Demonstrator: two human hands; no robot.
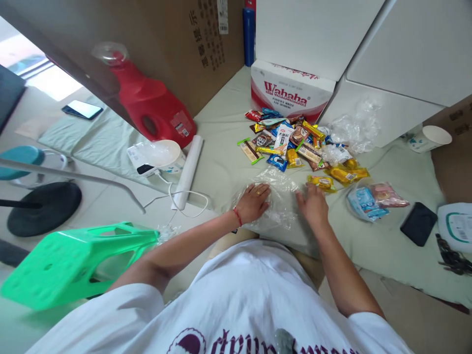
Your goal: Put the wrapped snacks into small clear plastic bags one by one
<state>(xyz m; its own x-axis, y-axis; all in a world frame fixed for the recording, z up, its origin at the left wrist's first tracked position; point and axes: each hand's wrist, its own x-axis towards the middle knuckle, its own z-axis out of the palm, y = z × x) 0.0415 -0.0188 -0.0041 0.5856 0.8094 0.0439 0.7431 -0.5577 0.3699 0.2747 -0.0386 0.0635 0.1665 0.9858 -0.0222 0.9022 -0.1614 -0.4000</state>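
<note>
A clear plastic bag (279, 199) lies spread on the pale green cloth in front of me. My left hand (253, 202) rests flat on the bag's left part, fingers stretched out and holding nothing. At the bag's right edge is my right hand (314, 204), its fingers apart, with the thumb side close to the plastic. Just beyond its fingertips sits a yellow snack packet (321, 183); whether they touch is unclear. Farther back, a pile of wrapped snacks (283, 137) in several colours is heaped up, with more yellow packets (346, 174) at its right.
Behind the pile stands a Wahaha carton (291, 91); crumpled clear plastic (357, 125) lies beside it. A red jug (158, 105), paper cup (173, 152) and white roll (188, 172) are at left, a green stool (55, 265) nearer. Rightward are a small bag of packets (367, 201) and black wallet-like item (418, 224).
</note>
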